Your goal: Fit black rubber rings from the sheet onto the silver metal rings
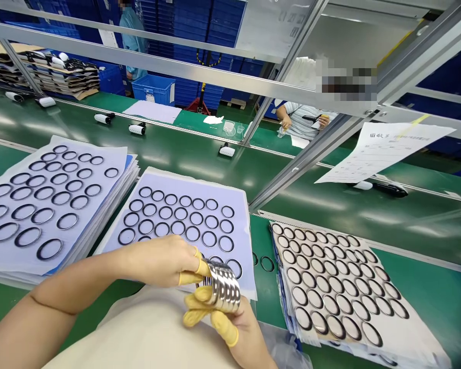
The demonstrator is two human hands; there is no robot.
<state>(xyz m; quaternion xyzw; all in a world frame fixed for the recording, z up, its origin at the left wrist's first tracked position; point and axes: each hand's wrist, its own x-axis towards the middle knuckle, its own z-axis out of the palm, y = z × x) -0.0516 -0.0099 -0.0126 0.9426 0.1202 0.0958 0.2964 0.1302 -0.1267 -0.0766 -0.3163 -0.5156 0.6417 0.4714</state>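
A row of shiny silver rings [223, 287], stacked side by side, is held in front of my body. My right hand [243, 328] supports the stack from below, with yellow finger cots on its fingers. From the left, my left hand [169, 260] pinches the left end of the same stack; its fingertips also wear yellow cots. Just behind my hands lies a white sheet [238, 197] with rows of black-and-silver rings [177, 227] spread flat on it. My left forearm and hand cover part of the front rows.
At left stands a pile of ring-covered sheets [88, 251]; at right, another stack of sheets [415, 333] bears many rings. A loose ring [267, 264] lies between. A metal frame post [288, 177] and hanging paper [380, 151] rise ahead. Beyond the green conveyor [184, 154] sits a co-worker [307, 120].
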